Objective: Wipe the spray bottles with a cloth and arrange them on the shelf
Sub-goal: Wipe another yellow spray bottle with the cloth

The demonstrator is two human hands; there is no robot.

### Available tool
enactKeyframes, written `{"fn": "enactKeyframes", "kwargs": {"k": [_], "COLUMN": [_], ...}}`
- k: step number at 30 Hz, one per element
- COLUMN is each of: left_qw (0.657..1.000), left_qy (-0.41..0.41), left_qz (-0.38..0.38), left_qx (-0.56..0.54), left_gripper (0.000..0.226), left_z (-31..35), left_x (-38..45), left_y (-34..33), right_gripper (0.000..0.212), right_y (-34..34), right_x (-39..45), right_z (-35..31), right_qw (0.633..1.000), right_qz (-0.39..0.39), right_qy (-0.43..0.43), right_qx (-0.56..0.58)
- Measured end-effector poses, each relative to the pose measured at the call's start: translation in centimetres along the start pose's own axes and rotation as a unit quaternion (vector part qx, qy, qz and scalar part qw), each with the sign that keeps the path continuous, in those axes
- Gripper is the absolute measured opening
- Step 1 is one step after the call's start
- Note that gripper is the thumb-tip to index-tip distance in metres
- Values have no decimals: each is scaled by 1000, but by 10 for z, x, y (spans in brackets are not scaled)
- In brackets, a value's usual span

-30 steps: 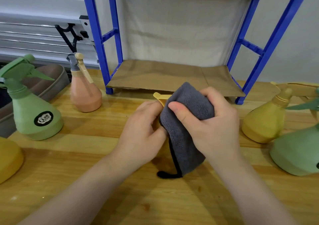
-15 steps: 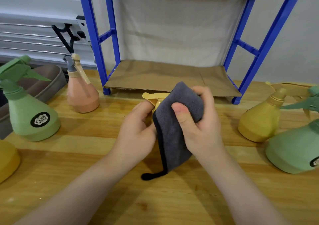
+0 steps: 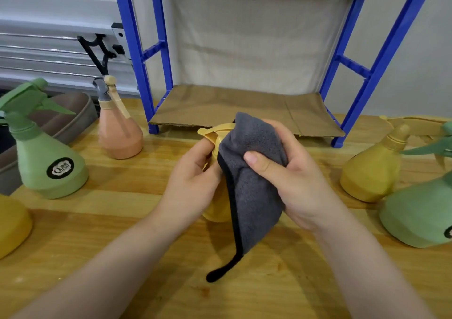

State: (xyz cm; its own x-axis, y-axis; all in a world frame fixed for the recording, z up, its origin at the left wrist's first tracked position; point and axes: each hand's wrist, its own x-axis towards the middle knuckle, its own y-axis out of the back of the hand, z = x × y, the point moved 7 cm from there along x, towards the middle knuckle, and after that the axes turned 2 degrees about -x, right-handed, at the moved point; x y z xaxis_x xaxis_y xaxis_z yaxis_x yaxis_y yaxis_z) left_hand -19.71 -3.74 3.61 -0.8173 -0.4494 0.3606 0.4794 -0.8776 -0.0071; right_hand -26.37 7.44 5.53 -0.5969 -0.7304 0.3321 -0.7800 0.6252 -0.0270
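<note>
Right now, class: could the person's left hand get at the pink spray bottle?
Probably not yet: the left hand is holding the yellow bottle. The table path to the pink spray bottle looks clear.

A wooden table [image 3: 122,233] carries a blue shelf [image 3: 247,105], green [image 3: 49,167], pink [image 3: 119,135] and yellow spray bottles [image 3: 369,171].

Beyond the gripped cloth [image 3: 252,171], the shelf [image 3: 220,105] floor lies open, while 3 bottles left and 2 right flank it.
</note>
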Motion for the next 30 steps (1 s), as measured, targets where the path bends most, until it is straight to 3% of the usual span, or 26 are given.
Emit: {"fn": "enactKeyframes", "kwargs": {"k": [2,4,9,12,16,20,24,30], "left_qw": [1000,1000,1000,1000,1000,999,995,972], "left_qy": [10,18,3,2,5,22,34,92], "left_qz": [0,3,3,-4,-17,-17,-18,-39], "left_qx": [-4,-8,11,12,-5,-32,-89,-210], "left_gripper": [32,35,32,32,33,26,22,19], "left_z": [-3,-6,-2,0,0,-3,-6,-19], "left_x": [0,-2,-3,-3,0,3,3,0], "left_y": [0,0,-3,-5,-1,2,0,0], "right_gripper": [28,28,33,28,30,35,32,24], "right_y": [-2,-1,8,7,1,-1,-3,6], "right_x": [-1,-1,-3,-5,-4,-8,-10,-8], "right_z": [3,5,-7,-9,1,3,5,8], "right_qw": [997,996,978,965,996,980,969,971], "right_qz": [18,52,143,140,42,-8,-6,64], "right_qy": [-21,-18,47,44,-53,-150,-185,-184], "right_qx": [70,66,-144,-219,-59,127,161,139]}}
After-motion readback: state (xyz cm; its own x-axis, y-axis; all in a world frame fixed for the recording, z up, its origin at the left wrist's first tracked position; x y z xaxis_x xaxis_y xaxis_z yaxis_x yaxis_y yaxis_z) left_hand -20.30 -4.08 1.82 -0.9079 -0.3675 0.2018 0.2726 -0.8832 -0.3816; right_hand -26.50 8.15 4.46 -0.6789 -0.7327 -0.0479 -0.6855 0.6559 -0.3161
